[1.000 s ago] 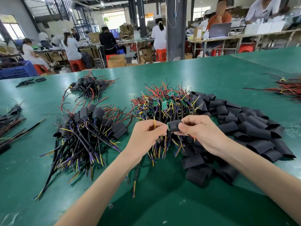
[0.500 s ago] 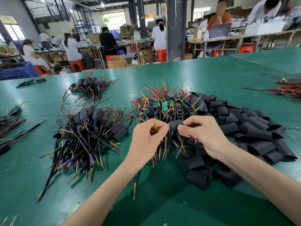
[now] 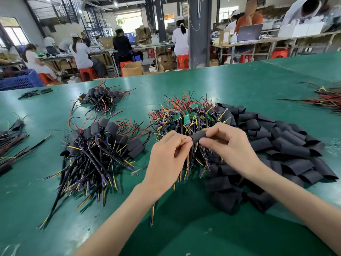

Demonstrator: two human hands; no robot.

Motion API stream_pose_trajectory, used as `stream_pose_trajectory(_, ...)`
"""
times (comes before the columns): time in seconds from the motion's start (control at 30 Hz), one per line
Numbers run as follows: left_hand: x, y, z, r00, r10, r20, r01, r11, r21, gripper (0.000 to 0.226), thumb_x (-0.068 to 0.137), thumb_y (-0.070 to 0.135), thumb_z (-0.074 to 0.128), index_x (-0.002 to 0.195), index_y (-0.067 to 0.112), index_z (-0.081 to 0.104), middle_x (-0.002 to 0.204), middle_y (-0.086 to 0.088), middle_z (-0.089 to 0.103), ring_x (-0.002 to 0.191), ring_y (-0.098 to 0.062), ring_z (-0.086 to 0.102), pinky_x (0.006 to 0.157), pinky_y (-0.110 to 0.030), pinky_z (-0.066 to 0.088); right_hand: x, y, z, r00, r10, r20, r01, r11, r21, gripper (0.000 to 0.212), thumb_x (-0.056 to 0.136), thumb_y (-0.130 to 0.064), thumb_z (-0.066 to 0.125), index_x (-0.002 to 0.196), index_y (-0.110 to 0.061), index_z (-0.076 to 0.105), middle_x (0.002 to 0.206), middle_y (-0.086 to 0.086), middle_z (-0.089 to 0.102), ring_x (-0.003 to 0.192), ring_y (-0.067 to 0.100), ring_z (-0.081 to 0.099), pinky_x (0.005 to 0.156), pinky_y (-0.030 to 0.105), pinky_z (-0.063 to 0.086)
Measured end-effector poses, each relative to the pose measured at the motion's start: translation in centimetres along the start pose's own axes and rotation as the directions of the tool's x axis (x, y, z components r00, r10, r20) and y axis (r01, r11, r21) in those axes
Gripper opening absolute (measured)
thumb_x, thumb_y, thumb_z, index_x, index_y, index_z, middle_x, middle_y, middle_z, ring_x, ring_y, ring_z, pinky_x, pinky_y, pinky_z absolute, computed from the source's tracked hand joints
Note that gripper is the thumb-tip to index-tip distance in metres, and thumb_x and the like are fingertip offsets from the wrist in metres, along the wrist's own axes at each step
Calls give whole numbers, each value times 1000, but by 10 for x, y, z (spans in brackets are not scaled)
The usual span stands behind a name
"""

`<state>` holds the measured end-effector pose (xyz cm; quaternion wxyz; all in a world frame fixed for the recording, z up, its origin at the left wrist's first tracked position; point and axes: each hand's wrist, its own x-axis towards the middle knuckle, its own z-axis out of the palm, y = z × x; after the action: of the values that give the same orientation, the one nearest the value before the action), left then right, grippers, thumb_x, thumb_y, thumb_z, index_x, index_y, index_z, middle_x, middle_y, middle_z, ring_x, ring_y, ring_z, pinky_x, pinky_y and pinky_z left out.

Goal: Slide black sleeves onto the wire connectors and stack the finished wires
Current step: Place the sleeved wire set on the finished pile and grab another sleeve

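My right hand [image 3: 228, 146] pinches a black sleeve [image 3: 199, 135] between thumb and fingers. My left hand [image 3: 168, 157] grips a wire bundle just left of it, with wire ends showing at the fingertips and the cable hanging down below the wrist. The sleeve covers the connector, which I cannot see. Behind my hands lies a pile of unsleeved wires with green boards [image 3: 186, 117]. Loose black sleeves [image 3: 280, 145] are heaped on the right. A stack of sleeved wires [image 3: 97, 150] lies on the left.
The green table [image 3: 184, 228] also carries a smaller sleeved bundle [image 3: 101, 98] at the back left, dark cables [image 3: 11, 141] at the left edge and red wires [image 3: 328, 98] at the far right. Several people work at benches beyond the table.
The green connector end visible at the sleeve's left opening earlier is now hidden inside the sleeve. Both hands stay close together at the same spot.
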<state>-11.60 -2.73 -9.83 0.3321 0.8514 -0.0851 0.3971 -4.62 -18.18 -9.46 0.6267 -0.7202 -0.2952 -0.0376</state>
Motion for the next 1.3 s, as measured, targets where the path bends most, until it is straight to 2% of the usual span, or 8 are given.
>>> stream_pose_trajectory(0.1,2,-4,-5,998,38,-51,-37,999,9,6,84,0,65,82,4,69,72,9,46,65,3,40,62,-6,30,7,2,-7,998,-3,62,-12,973,230,13,82,5,62,84,-7,58,91,8,71,80,12,62,76,21,48)
stream_pose_trajectory(0.57,8,-1,-11,999,-44,17,45,999,-28,9,82,1,68,80,9,72,71,19,52,66,8,48,65,-5,33,12,9,-12,984,58,167,-113,933,341,9,81,-3,61,90,-5,59,79,12,66,66,20,65,64,24,54)
stream_pose_trajectory(0.67,17,-3,-27,982,48,-185,-37,997,63,8,82,3,66,82,11,69,72,14,54,66,7,47,68,-5,34,17,16,-19,998,-27,53,29,999,-32,21,84,3,63,96,-13,58,85,2,67,72,14,65,72,17,49)
stream_pose_trajectory(0.73,24,-10,-41,930,57,-363,-36,997,65,11,85,8,64,94,15,62,73,15,55,66,5,51,67,-8,40,22,22,-26,989,-147,-33,124,916,-382,22,84,2,63,99,-14,59,87,0,67,80,12,63,80,14,44)
stream_pose_trajectory(0.83,35,-32,-68,829,133,-543,-6,973,229,20,91,8,58,110,4,58,72,13,49,65,-5,48,66,-18,37,30,32,-40,961,-244,-132,128,811,-570,19,83,7,58,96,-7,62,88,5,67,84,22,63,87,30,46)
stream_pose_trajectory(0.97,40,-74,-99,810,198,-552,147,843,518,30,96,5,48,124,1,60,79,-18,50,76,-27,44,70,-32,37,39,45,-57,945,-256,-202,31,686,-727,21,81,8,51,91,-7,63,88,11,67,85,33,61,81,46,47)
stream_pose_trajectory(1.1,28,-107,-108,896,-75,-438,359,703,614,34,95,2,44,125,4,61,93,-22,54,91,-38,48,71,-48,41,40,57,-62,977,-89,-196,-136,452,-882,21,82,1,51,96,-9,62,96,12,62,96,35,53,80,44,39)
stream_pose_trajectory(1.3,23,-116,-100,857,-326,-400,514,597,616,37,83,1,51,116,5,66,104,-24,54,103,-41,43,87,-49,41,37,67,-68,971,97,-219,-237,251,-939,25,85,-12,52,108,-11,60,112,12,54,109,34,43,87,43,36)
